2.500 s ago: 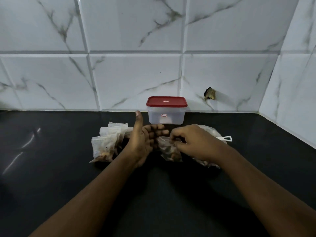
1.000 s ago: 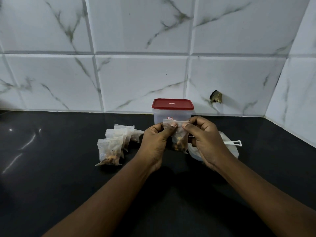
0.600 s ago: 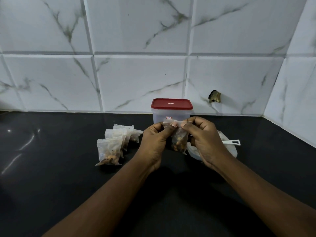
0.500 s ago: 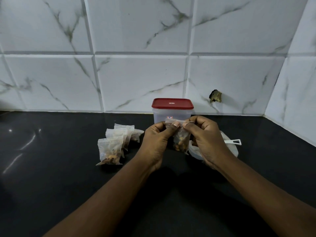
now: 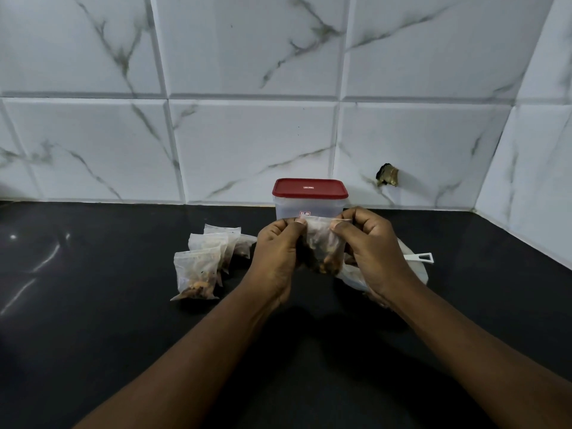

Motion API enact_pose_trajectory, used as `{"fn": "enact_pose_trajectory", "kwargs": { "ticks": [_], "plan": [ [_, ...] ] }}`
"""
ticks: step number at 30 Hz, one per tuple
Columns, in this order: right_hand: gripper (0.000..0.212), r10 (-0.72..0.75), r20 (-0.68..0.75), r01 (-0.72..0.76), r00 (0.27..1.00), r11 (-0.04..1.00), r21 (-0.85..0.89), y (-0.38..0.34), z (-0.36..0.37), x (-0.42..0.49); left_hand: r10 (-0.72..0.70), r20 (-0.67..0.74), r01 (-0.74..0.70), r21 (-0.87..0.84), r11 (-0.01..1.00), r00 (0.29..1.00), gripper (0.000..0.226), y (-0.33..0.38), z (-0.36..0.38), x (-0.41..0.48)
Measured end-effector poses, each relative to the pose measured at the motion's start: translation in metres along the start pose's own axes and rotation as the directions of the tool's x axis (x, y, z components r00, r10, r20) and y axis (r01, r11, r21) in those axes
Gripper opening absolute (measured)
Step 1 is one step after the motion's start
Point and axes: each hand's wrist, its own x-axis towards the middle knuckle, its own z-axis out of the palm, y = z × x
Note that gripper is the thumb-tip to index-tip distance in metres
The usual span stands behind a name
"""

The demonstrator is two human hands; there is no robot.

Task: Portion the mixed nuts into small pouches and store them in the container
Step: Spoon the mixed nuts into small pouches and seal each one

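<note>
A small clear pouch of mixed nuts point(image 5: 323, 246) hangs upright above the black counter. My left hand point(image 5: 278, 255) pinches its top left corner and my right hand point(image 5: 370, 246) pinches its top right corner. Behind the pouch stands a clear plastic container point(image 5: 309, 202) with a red lid on it. Left of my hands, several filled pouches point(image 5: 204, 261) lie in a cluster on the counter. Under my right hand a larger white bag point(image 5: 414, 270) is partly hidden, with a white scoop handle point(image 5: 419, 257) sticking out to the right.
The black counter point(image 5: 93, 305) runs back to a white marble-tile wall point(image 5: 247, 134) and meets a side wall at the right. A chipped hole point(image 5: 387, 174) shows in the tiles right of the container.
The pouch went from lying low by the counter to being held up between both hands. Over the last second my thumbs have spread apart along its top edge.
</note>
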Motion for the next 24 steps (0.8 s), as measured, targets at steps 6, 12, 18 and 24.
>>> {"fn": "enact_pose_trajectory", "kwargs": {
  "ticks": [6,12,18,24],
  "plan": [
    [0.009,0.006,0.046,-0.004,0.999,0.999,-0.046,0.002,0.001,-0.003,0.026,0.027,-0.026,0.01,1.0,0.999,0.024,-0.001,-0.002,0.0],
    [0.012,-0.01,0.072,0.022,0.997,0.987,-0.159,0.003,0.0,-0.001,-0.028,0.142,0.021,0.049,0.999,0.99,0.03,-0.001,-0.003,-0.002],
    [0.012,-0.034,0.089,0.052,0.995,0.978,-0.202,0.002,-0.002,-0.001,0.002,0.153,-0.016,0.092,0.996,0.988,0.023,-0.002,-0.007,0.0],
    [0.006,-0.083,0.091,0.097,0.992,0.983,-0.155,0.001,-0.004,0.0,0.049,0.127,-0.062,0.099,0.993,0.991,0.028,0.002,-0.011,0.002]
  ]
}}
